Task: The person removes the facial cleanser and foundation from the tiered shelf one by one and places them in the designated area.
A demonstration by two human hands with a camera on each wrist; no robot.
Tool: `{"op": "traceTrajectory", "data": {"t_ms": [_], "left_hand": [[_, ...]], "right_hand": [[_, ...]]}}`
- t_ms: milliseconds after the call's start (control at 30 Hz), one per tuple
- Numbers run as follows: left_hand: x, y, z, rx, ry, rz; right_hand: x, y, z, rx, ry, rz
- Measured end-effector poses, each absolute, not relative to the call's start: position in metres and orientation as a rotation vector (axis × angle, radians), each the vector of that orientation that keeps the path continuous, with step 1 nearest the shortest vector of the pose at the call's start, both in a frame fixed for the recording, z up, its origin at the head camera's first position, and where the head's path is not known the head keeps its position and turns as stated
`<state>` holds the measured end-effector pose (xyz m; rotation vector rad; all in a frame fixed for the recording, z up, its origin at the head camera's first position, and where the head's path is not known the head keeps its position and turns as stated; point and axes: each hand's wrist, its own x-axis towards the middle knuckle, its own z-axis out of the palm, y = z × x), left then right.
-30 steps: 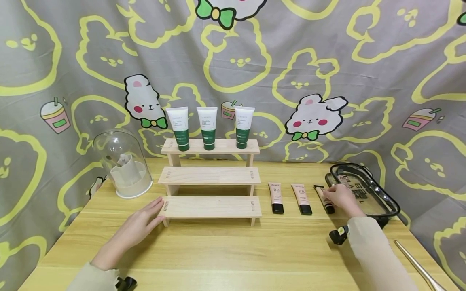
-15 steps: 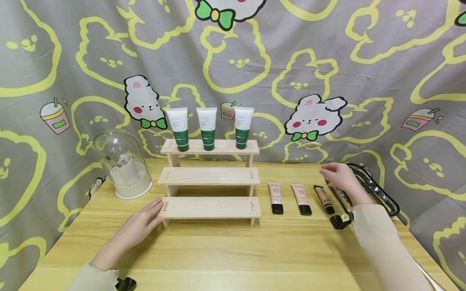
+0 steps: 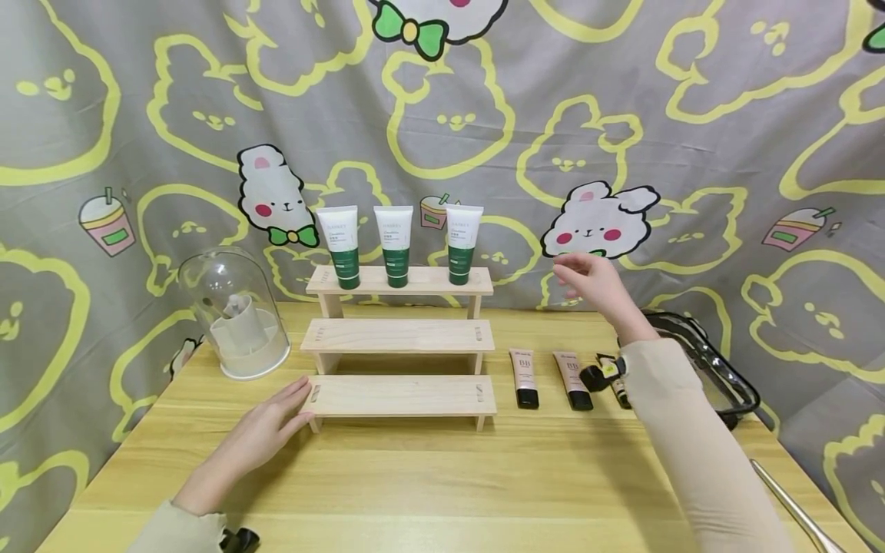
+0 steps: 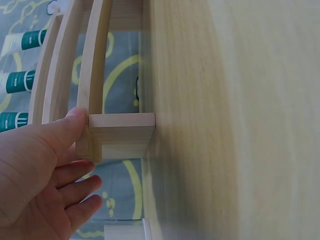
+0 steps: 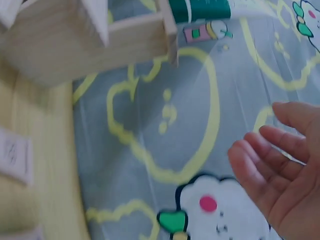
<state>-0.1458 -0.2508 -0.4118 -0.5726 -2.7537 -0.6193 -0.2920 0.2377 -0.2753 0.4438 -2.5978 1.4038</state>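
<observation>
My left hand (image 3: 266,426) touches the left end of the lowest step of a three-step wooden display stand (image 3: 408,395). Its thumb lies at the front corner and the other fingers are extended (image 4: 55,170). Three white-and-green squeeze tubes (image 3: 396,246) stand caps down on the top step. Raised above the table's right back area, my right hand (image 3: 596,288) holds nothing, its fingers loosely bent (image 5: 280,165). Below it lie two pink BB cream tubes (image 3: 524,378) and, partly covered by the wrist camera and sleeve, a darker-ended tube (image 3: 608,361).
A clear dome (image 3: 231,296) over a white holder stands left of the stand. At the right lies a transparent pouch (image 3: 719,384) with black trim, partly behind the right arm. A slim metallic stick (image 3: 788,495) is near the right table edge. A patterned curtain (image 3: 456,115) hangs behind.
My right hand has let go of the darker-ended tube, lifted, and moved up and to the left. The left hand stays at the stand.
</observation>
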Motion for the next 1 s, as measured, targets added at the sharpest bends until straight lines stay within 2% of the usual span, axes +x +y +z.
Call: {"op": "traceTrajectory", "data": {"t_ms": [300, 600, 1000], "left_hand": [[-0.146, -0.250, -0.413, -0.580, -2.753, -0.632], [-0.146, -0.251, -0.413, -0.572, -2.759, -0.639], [-0.145, -0.251, -0.413, -0.576, -2.743, -0.628]], "right_hand": [[-0.315, 0.188, -0.252, 0.491, -2.403, 1.645], [-0.321, 0.146, -0.235, 0.565, -2.319, 1.685], [-0.330, 0.122, -0.231, 0.530, -2.302, 1.714]]}}
